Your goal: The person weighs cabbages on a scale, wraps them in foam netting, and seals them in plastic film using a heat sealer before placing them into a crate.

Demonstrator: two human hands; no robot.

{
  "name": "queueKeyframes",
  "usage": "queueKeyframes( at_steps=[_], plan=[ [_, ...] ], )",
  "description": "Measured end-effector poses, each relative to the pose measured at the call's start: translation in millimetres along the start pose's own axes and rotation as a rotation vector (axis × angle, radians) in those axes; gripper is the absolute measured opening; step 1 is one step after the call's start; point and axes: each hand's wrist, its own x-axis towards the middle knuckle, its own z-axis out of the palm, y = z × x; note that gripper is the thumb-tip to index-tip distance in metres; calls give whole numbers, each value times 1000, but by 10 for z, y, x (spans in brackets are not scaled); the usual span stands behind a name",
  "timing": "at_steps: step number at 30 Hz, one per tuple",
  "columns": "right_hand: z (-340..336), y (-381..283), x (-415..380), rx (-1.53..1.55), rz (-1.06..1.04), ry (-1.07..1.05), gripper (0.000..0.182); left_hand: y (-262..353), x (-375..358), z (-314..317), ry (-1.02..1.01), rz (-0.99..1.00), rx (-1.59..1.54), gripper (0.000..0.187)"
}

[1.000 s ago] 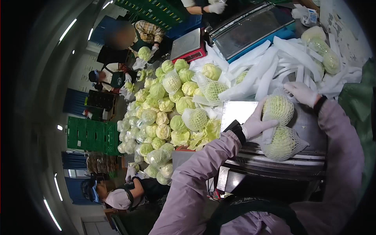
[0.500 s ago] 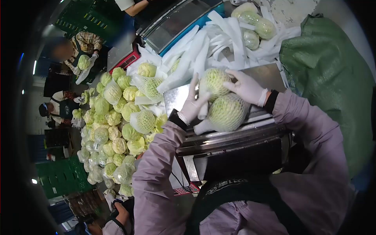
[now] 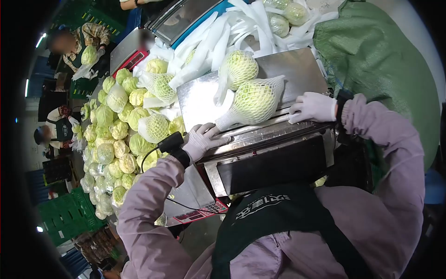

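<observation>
Two cabbages in white foam netting, the near one (image 3: 253, 101) and the far one (image 3: 238, 69), lie side by side on a steel scale platform (image 3: 302, 69). My left hand (image 3: 200, 139), in a white glove, rests flat on the platform's front left corner, empty. My right hand (image 3: 313, 108), also gloved, lies on the front right edge, just right of the near cabbage and not holding it. Both hands are off the cabbages.
A big heap of cabbages (image 3: 121, 130), some netted, fills the table to the left. White foam net sleeves (image 3: 218, 42) are piled behind the scale. A green sack (image 3: 381, 65) stands at right. Other workers (image 3: 81, 46) handle cabbages at far left. A small scale keypad (image 3: 200, 215) sits below.
Both hands have let go of the two netted cabbages and dropped to the platform's front edge. The cabbages now lie on the scale. My view has shifted.
</observation>
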Motion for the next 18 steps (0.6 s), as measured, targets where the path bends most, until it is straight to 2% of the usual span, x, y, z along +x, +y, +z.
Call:
queueKeyframes(
  at_steps=[1, 4, 5, 6, 7, 8, 9, 10, 11, 12, 13, 14, 15, 16, 17, 18],
  plan=[
    [60, -10, -35, -9, 7, -3, 38, 11, 24, 15, 10, -47, -47, 48],
    [152, -137, -156, 254, 182, 311, 7, 215, 76, 24, 135, -181, -221, 25],
    [160, -239, -198, 362, 309, 312, 9, 310, 46, -4, 170, -248, -280, 18],
    [161, -353, -234, 469, 434, 311, 11, 478, 27, -119, 230, -443, -434, 12],
    [56, -517, -267, 453, 487, 282, 15, 502, 4, -229, 263, -350, -653, 8],
    [-24, -603, -296, 483, 473, 224, 16, 589, -122, -304, 186, -350, -687, 5],
    [-38, -686, -348, 524, 431, 212, 18, 741, -217, -538, 101, -431, -751, 5],
    [-197, -806, -376, 482, 399, 84, 18, 840, -341, -683, 79, -443, -689, 4],
    [-401, -924, -386, 656, 382, -116, 17, 900, -427, -842, -34, -544, -879, 4],
    [-657, -986, -354, 653, 250, -259, 17, 932, -385, -1269, -206, -645, -1037, 2],
    [-1119, -1003, -243, 835, 192, -401, 17, 832, -374, -1579, -300, -557, -1152, 6],
    [-1557, -927, -151, 1053, 159, -378, 14, 694, -430, -1749, -70, -436, -1563, 16],
    [-1901, -749, -82, 1186, 64, -239, 15, 579, -481, -1931, 251, -453, -1911, 25],
    [-2159, -523, -92, 1351, 66, 29, 12, 396, -406, -1968, 573, -240, -2014, 25],
    [-1931, -238, 116, 1538, -311, 626, 15, 164, -282, -2021, 899, -4, -2069, 27],
    [-1944, 146, 169, 1635, -104, 759, 30, -11, -141, -2108, 1149, -305, -1983, 25]
  ],
)
